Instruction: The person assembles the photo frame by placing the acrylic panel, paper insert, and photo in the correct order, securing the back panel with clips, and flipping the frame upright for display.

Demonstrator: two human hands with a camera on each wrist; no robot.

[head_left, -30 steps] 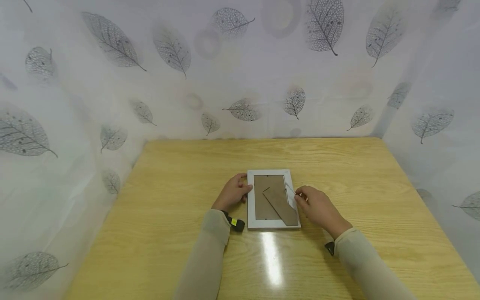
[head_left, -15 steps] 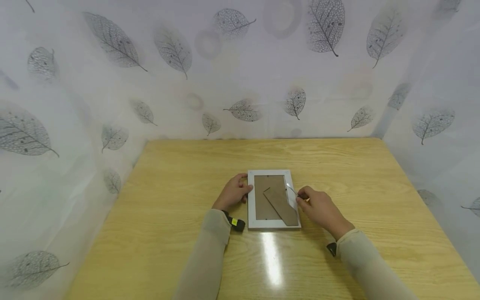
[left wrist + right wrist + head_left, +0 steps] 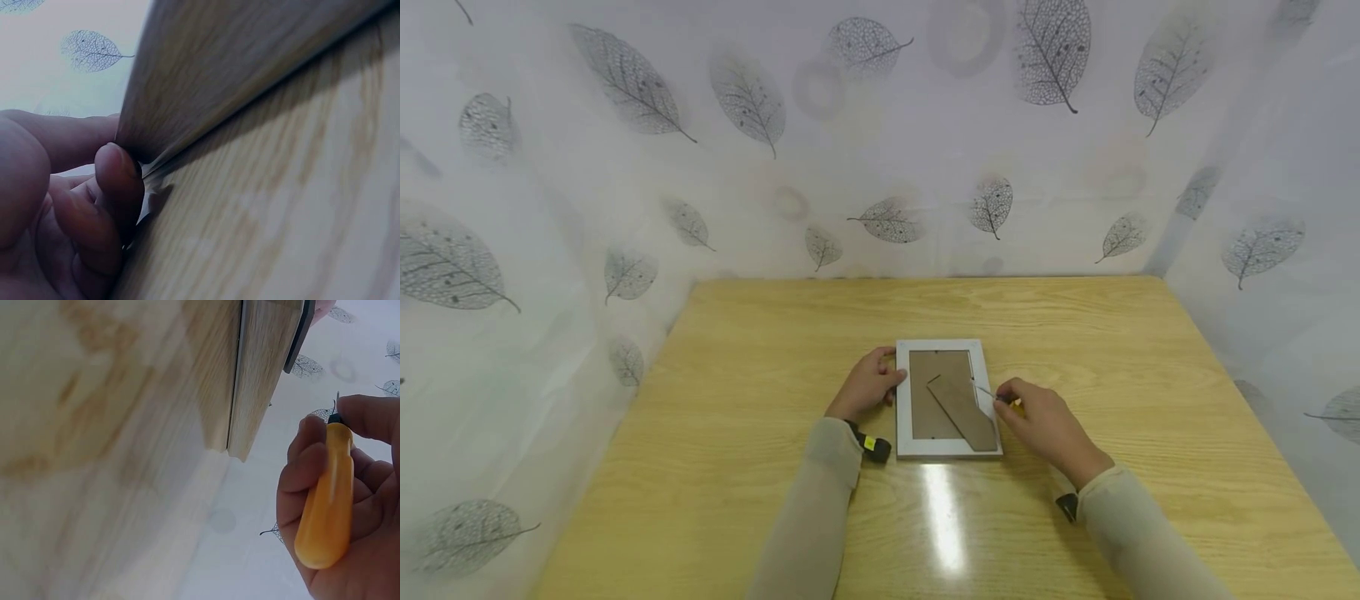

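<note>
A white picture frame point(image 3: 904, 421) lies face down on the table, its brown backing board point(image 3: 925, 412) and angled stand leg point(image 3: 976, 421) facing up. My left hand point(image 3: 865, 387) grips the frame's left edge, thumb on top; in the left wrist view, fingertips are at the foot of the frame's wood-grained side point(image 3: 194, 69). In my right hand point(image 3: 1048, 425) is a screwdriver point(image 3: 328, 500) with a yellow-orange handle, held between thumb and curled fingers. Its thin shaft point(image 3: 985, 390) points left, the tip at a small dark tab point(image 3: 972, 380) on the backing's right edge.
The wood-grain table point(image 3: 760, 350) extends around the frame on all sides. Behind it and at both sides hangs a pale leaf-print curtain point(image 3: 925, 150). A black wrist strap device point(image 3: 874, 450) sits on my left wrist, close to the frame's lower left corner.
The screwdriver's tip has moved down along the backing's right edge to the tab, and my right hand has shifted slightly right and down. My left hand and the frame stay put.
</note>
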